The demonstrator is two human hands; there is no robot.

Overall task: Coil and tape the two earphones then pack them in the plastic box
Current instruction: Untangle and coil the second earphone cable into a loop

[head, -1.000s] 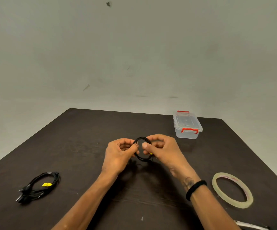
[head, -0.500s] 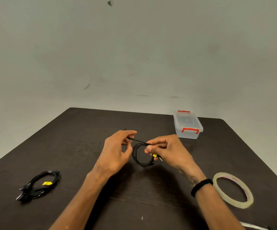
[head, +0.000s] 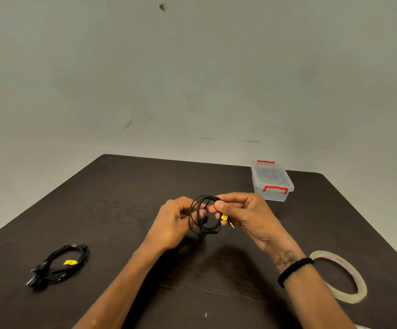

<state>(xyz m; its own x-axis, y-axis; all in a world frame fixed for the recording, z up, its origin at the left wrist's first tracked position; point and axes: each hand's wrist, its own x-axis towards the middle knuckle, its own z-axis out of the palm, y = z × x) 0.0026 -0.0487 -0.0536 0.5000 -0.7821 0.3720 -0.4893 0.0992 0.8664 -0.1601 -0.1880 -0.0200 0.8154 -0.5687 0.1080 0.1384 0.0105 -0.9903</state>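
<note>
I am holding one black earphone [head: 204, 216] up over the middle of the table [head: 121, 186], wound into a small ring. My right hand [head: 245, 214] pinches the top of the ring between thumb and fingers, with the yellow tag [head: 224, 217] and the metal plug [head: 232, 225] poking out just under the thumb. My left hand [head: 176, 219] is curled at the left side of the ring, but I cannot tell how tight its hold is. I think this is the winding step, nearly done. To do it well, I should keep all the loops the same size and pinch them flat at one spot, so none slips out. The plug end should lie along the ring, not stick out. Then one hand must hold the ring alone while the other goes for the tape [head: 340, 279], which lies on the table near my right wrist. The other earphone [head: 59, 264] rests on the table far to the left, loosely looped. The plastic box [head: 272, 180] sits at the back right with its lid on.
</note>
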